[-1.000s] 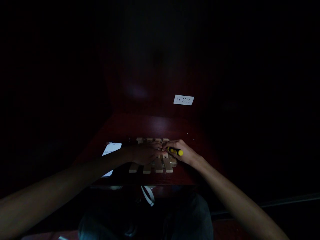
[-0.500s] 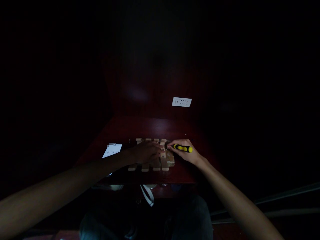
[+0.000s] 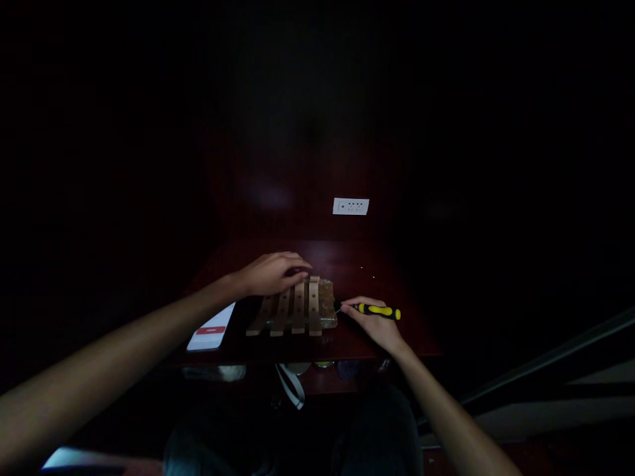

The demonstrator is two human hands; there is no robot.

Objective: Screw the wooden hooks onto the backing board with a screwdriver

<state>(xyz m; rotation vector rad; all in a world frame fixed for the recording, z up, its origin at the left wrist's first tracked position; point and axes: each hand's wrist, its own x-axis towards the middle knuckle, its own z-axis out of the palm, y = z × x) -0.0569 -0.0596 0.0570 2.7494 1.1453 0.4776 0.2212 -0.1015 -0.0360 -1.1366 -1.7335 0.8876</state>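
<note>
Several light wooden slats (image 3: 298,311) with small holes lie side by side on the dark red table (image 3: 233,349). Under and to the right of them is a brownish block that looks wrapped in something clear (image 3: 327,305). My left hand (image 3: 278,272) is over the far ends of the slats, palm down, fingers stretched out to the right and nothing seen in them. Just right of the block, my right hand (image 3: 373,319) grips a yellow and black screwdriver (image 3: 380,310), its tip pointing left toward the block's right edge.
A phone (image 3: 211,334) with a lit screen lies left of the slats. Two tiny bright pieces (image 3: 368,272) lie on the table at the back right. A white socket plate (image 3: 350,206) is on the back panel. Below the table edge hangs a pale strap (image 3: 292,387).
My left hand has lifted off the middle of the slats to their far ends. My right hand has drawn back with the screwdriver, away from the rightmost slat. The view has shifted slightly.
</note>
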